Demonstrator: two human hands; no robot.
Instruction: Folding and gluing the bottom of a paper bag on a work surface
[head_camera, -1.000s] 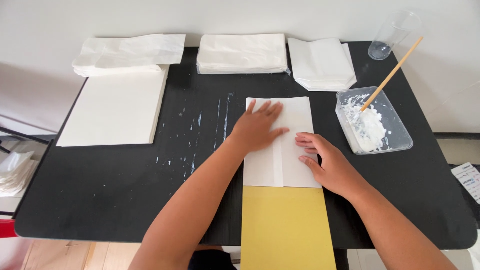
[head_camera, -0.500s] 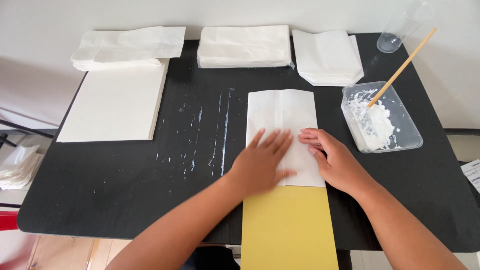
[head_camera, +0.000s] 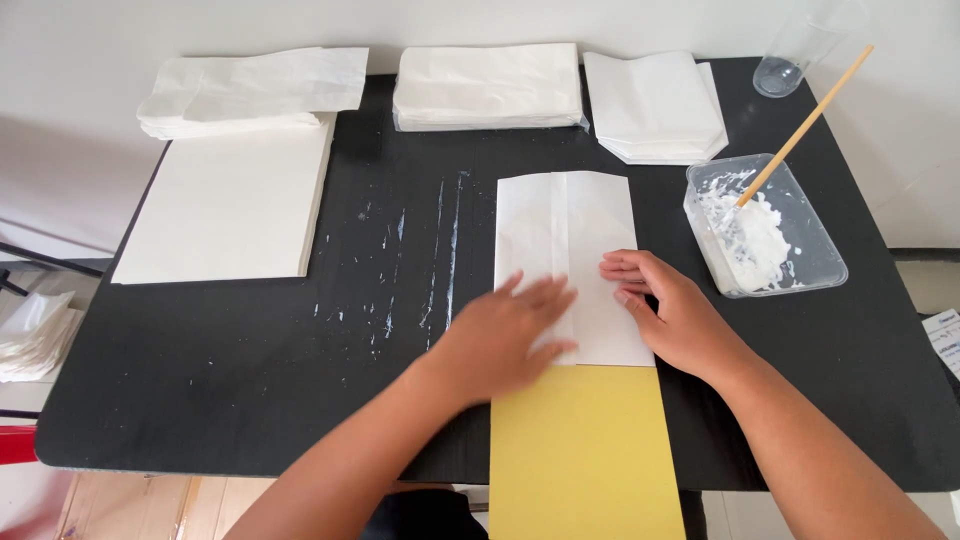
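Note:
A folded white paper (head_camera: 565, 225) with an overlapping seam down its middle lies on the black table (head_camera: 250, 380), resting on the far end of a yellow sheet (head_camera: 585, 455). My left hand (head_camera: 500, 335) lies flat, fingers spread, on the paper's near left part and is blurred with motion. My right hand (head_camera: 665, 315) presses flat on the paper's near right part, fingertips pointing left toward the seam. Neither hand grips anything.
A clear plastic tub of white paste (head_camera: 765, 225) with a wooden stick (head_camera: 805, 125) stands right of the paper. A clear cup (head_camera: 790, 55) is at the far right. Stacks of white paper (head_camera: 490, 85) line the far edge; a large white stack (head_camera: 230, 200) lies left. Dried paste streaks (head_camera: 435, 250) mark the table.
My left hand has slid from the far end of the white paper toward me along its seam, to the near edge. My right hand has stayed pressed on the paper.

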